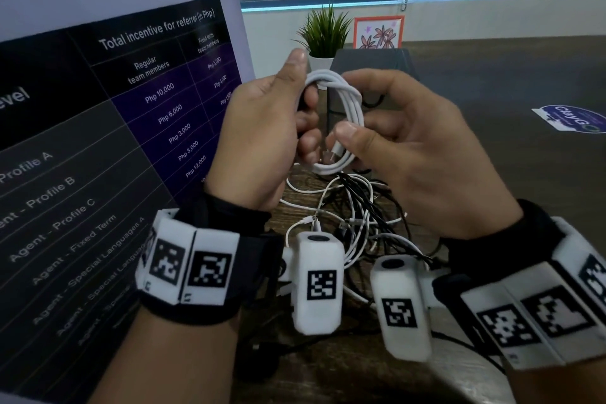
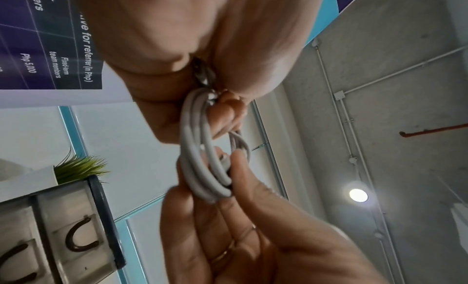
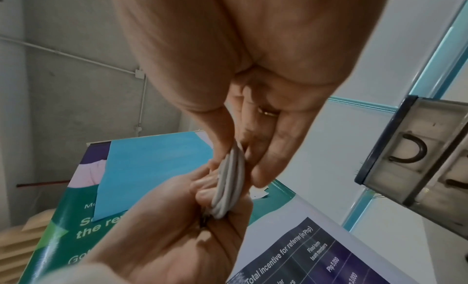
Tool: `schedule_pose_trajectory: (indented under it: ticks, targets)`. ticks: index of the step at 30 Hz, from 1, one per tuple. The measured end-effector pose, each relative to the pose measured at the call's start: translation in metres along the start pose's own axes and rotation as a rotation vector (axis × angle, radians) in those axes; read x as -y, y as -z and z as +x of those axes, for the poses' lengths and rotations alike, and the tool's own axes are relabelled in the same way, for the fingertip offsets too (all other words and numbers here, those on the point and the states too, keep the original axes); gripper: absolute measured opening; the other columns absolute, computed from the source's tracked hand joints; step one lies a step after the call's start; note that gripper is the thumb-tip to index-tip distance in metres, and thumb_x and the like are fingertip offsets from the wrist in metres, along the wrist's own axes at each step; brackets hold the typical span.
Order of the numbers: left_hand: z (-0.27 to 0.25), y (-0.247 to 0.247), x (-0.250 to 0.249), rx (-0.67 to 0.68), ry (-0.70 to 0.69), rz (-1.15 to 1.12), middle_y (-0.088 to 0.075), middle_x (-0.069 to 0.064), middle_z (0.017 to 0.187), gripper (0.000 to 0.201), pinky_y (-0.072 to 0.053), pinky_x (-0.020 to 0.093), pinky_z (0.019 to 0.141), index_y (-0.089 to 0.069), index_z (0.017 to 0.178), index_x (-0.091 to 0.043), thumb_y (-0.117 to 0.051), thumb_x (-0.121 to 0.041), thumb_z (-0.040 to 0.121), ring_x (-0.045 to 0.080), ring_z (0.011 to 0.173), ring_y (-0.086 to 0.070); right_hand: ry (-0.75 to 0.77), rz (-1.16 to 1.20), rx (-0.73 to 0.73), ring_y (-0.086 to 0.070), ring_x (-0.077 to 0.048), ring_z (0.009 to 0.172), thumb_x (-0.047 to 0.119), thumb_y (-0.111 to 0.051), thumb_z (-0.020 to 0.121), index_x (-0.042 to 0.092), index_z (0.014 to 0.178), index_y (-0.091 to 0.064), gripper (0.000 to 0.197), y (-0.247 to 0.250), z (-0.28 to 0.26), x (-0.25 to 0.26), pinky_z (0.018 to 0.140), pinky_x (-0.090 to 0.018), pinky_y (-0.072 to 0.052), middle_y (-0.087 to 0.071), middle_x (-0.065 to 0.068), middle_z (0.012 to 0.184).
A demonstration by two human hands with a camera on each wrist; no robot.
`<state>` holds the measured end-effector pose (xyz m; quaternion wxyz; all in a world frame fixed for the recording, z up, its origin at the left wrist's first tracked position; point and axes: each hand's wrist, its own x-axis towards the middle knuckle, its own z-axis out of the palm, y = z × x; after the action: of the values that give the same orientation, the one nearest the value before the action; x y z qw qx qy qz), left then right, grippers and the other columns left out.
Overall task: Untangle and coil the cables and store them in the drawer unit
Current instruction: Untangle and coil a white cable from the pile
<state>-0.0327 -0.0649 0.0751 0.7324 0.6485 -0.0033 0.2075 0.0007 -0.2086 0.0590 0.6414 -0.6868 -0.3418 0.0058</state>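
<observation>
**Worn equipment on both forearms**

Left hand: bare, with a black fabric wrist cuff behind it. Around the cuff, a band of white foam blocks printed with black square fiducial markers. Right hand: bare, thin gold-coloured finger ring, matching black cuff and marker band. A white marker-faced camera housing with dark lens projects from each wrist.

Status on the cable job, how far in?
Early. One white cable is looped into a coil, held up by the left hand and right hand, end not yet tucked. Left: the tangle of black and white cables on the table, and the drawer unit behind looks shut.
</observation>
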Motion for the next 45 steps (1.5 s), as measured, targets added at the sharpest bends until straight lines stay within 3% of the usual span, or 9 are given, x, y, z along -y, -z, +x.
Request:
schedule_pose_trajectory:
  ticks: [8, 16, 22, 29, 34, 39, 41, 43, 45]
  targets:
    - [-0.002, -0.004, 0.001, 0.099, -0.121, 0.241, -0.037, -0.004, 0.047, 0.045, -0.028, 0.027, 0.043, -0.054, 0.065, -0.012, -0.045, -0.034, 0.103, 0.015, 0.043, -0.035, 0.035, -0.339, 0.023, -0.068, -0.032, 0.076, 0.021, -0.068, 0.082, 0.015, 0.098, -0.066, 0.018, 0.005, 0.003, -0.006, 0.069, -0.052, -0.055, -0.073, -0.007, 0.083]
    - [-0.001, -0.008, 0.009, 0.214, -0.195, 0.432, -0.043, -0.002, 0.055, 0.044, -0.039, 0.028, 0.049, -0.057, 0.077, 0.001, -0.044, -0.030, 0.104, 0.013, 0.049, -0.045, 0.009, -0.452, -0.029, -0.069, -0.025, 0.078, 0.031, -0.062, 0.081, 0.017, 0.090, -0.063, 0.017, 0.012, 0.009, -0.022, 0.068, -0.049, -0.057, -0.071, -0.003, 0.081]
    - [0.000, -0.009, 0.013, 0.223, -0.140, 0.398, -0.042, -0.003, 0.054, 0.041, -0.042, 0.029, 0.050, -0.058, 0.077, -0.006, -0.043, -0.032, 0.104, 0.013, 0.049, -0.048, -0.012, -0.557, -0.074, -0.067, -0.013, 0.074, 0.016, -0.070, 0.083, 0.019, 0.086, -0.067, 0.005, 0.015, 0.006, -0.016, 0.071, -0.032, -0.054, -0.071, 0.003, 0.076]
    - [0.002, -0.004, 0.013, 0.098, 0.047, 0.184, -0.040, -0.004, 0.048, 0.042, -0.040, 0.025, 0.046, -0.058, 0.072, -0.011, -0.044, -0.034, 0.104, 0.013, 0.044, -0.043, -0.124, -0.289, 0.046, -0.071, -0.036, 0.077, 0.021, -0.080, 0.079, 0.020, 0.107, -0.060, 0.034, 0.018, 0.005, -0.007, 0.077, -0.054, -0.057, -0.075, -0.012, 0.079]
    - [0.002, -0.001, 0.010, 0.061, 0.123, 0.096, -0.040, -0.008, 0.044, 0.041, -0.040, 0.023, 0.043, -0.056, 0.073, -0.012, -0.043, -0.035, 0.104, 0.010, 0.041, -0.041, -0.156, -0.165, 0.045, -0.065, -0.035, 0.065, 0.028, -0.071, 0.086, 0.018, 0.107, -0.051, 0.030, 0.013, 0.003, -0.002, 0.066, -0.047, -0.056, -0.074, -0.008, 0.074]
    - [0.004, 0.000, 0.012, 0.058, 0.195, -0.014, -0.038, -0.007, 0.046, 0.040, -0.035, 0.021, 0.044, -0.055, 0.072, -0.012, -0.044, -0.034, 0.104, 0.007, 0.039, -0.038, -0.163, 0.006, 0.105, -0.055, -0.001, 0.045, 0.026, -0.065, 0.085, 0.015, 0.105, -0.049, 0.028, 0.010, -0.001, 0.009, 0.043, -0.012, -0.040, -0.067, 0.007, 0.058]
    - [0.005, 0.000, 0.013, 0.046, 0.193, -0.022, -0.038, -0.005, 0.047, 0.041, -0.035, 0.020, 0.041, -0.054, 0.071, -0.011, -0.043, -0.033, 0.105, 0.007, 0.039, -0.037, -0.149, 0.067, 0.134, -0.065, -0.010, 0.055, 0.028, -0.073, 0.073, 0.016, 0.109, -0.046, 0.047, 0.008, -0.002, 0.011, 0.051, -0.022, -0.049, -0.072, -0.001, 0.066]
    - [0.006, 0.002, 0.012, 0.018, 0.193, -0.034, -0.036, -0.006, 0.047, 0.041, -0.034, 0.018, 0.038, -0.053, 0.072, -0.011, -0.042, -0.034, 0.105, 0.007, 0.038, -0.036, -0.114, 0.106, 0.163, -0.073, -0.030, 0.075, 0.024, -0.080, 0.063, 0.020, 0.110, -0.043, 0.060, 0.007, -0.002, 0.008, 0.069, -0.044, -0.060, -0.075, -0.014, 0.082]
    - [0.007, 0.005, 0.009, 0.008, 0.194, -0.074, -0.034, -0.006, 0.048, 0.040, -0.032, 0.017, 0.036, -0.051, 0.073, -0.011, -0.042, -0.034, 0.105, 0.006, 0.038, -0.035, -0.100, 0.138, 0.188, -0.074, -0.028, 0.075, 0.014, -0.080, 0.059, 0.020, 0.110, -0.042, 0.064, 0.007, -0.002, 0.007, 0.077, -0.043, -0.060, -0.075, -0.013, 0.083]
